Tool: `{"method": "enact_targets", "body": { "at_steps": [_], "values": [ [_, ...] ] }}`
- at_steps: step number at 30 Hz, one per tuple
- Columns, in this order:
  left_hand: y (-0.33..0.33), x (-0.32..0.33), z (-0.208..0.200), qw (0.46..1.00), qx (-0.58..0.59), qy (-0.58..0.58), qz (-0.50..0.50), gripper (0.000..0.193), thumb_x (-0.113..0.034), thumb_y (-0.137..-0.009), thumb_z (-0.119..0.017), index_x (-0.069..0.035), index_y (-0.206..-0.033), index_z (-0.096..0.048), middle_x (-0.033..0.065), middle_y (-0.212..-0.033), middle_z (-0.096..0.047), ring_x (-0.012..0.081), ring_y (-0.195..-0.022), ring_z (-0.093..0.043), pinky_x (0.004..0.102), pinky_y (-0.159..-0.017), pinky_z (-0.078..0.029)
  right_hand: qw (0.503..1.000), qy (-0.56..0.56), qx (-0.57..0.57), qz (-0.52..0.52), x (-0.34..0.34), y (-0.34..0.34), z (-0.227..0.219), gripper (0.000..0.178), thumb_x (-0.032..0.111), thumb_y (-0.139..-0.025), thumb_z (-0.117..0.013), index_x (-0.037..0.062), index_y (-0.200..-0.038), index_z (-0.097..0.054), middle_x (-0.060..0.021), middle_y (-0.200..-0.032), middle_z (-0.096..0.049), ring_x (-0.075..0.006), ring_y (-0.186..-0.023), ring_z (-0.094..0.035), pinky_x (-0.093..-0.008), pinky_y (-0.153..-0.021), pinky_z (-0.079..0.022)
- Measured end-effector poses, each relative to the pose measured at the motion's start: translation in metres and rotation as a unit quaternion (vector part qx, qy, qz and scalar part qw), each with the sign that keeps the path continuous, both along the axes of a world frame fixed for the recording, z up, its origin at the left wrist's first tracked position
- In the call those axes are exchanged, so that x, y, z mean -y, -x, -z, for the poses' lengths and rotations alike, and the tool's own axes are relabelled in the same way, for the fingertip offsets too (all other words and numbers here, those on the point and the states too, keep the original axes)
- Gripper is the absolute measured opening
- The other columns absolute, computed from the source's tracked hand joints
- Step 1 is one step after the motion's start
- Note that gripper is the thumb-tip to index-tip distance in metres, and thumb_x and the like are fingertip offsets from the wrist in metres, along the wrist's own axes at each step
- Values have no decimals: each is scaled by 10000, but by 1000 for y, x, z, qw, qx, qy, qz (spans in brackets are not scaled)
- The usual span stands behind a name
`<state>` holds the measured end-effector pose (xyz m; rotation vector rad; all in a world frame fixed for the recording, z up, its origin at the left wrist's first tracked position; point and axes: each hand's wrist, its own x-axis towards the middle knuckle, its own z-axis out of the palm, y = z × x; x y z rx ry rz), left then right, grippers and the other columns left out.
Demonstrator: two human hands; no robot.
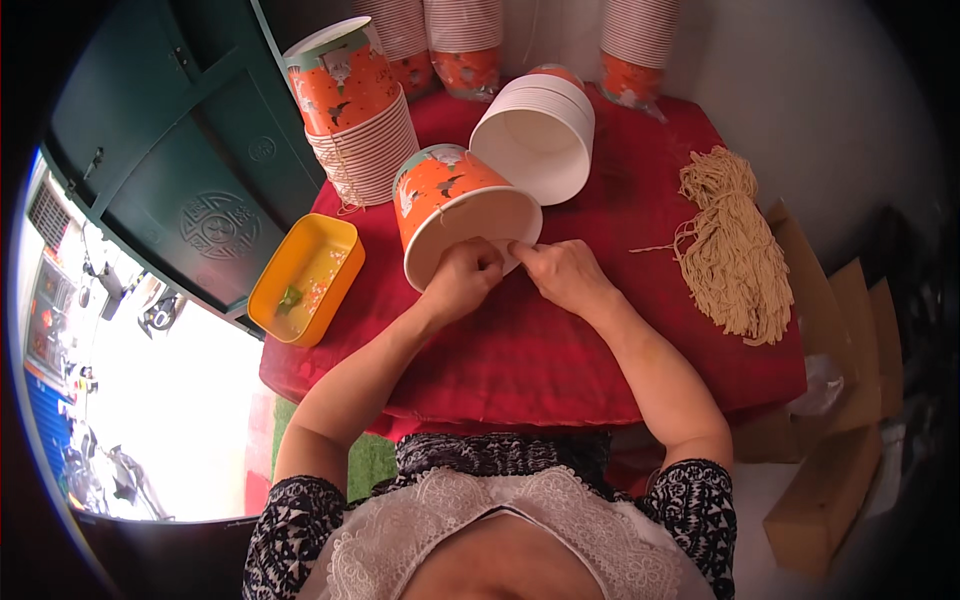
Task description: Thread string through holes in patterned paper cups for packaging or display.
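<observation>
An orange paper bucket with a green band and printed figures lies tilted on the red-covered table, its white mouth toward me. My left hand is closed in front of that mouth, by the lower rim. What its curled fingers hold is too small to make out. My right hand is closed at the rim's right side, fingertips pinching there, close to the left fingers. A bit of cord shows on the upper rim. Behind it, several nested white buckets lie on their side, mouths facing me.
A tall stack of nested buckets stands at the back left, with wrapped stacks behind. At the left edge sits a yellow plastic tub with small bits inside. A bundle of beige cords lies at right. Cardboard boxes stand beside the table.
</observation>
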<state>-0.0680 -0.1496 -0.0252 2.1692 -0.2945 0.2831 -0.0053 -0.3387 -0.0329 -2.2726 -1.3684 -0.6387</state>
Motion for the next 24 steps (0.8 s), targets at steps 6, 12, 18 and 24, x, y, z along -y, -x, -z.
{"method": "enact_targets", "body": {
  "at_steps": [6,12,18,24],
  "values": [
    [-1,3,-3,995,-75,59,-21,143,-84,-848,-589,39,-799,-645,101,-700,-642,158,-657,-586,330,-619,-477,1000,-13,-7,-2,1,-1,2,145,10,-792,-587,69,-922,-561,-143,-590,-604,-337,-573,-635,-434,-490,-497],
    [0,0,-1,995,-74,48,-36,184,-123,-867,-626,48,-799,-640,67,-676,-625,145,-628,-577,317,-587,-470,999,35,-36,-19,2,20,-3,117,64,-814,-608,44,-917,-555,-156,-592,-604,-340,-564,-630,-441,-487,-488],
    [6,-2,-12,977,-179,117,-7,165,-103,-874,-623,60,-850,-642,69,-702,-624,129,-596,-591,277,-521,-497,982,-68,0,-175,-1,48,-21,137,1,-709,-644,43,-805,-556,-98,-575,-538,-293,-517,-588,-399,-472,-470],
    [5,-5,-5,978,-159,135,30,129,-42,-841,-646,80,-883,-634,76,-742,-630,131,-618,-610,267,-533,-516,985,-135,35,-105,0,40,-35,218,-72,-700,-617,19,-895,-584,-115,-789,-555,-291,-709,-602,-376,-591,-512]
  ]
}}
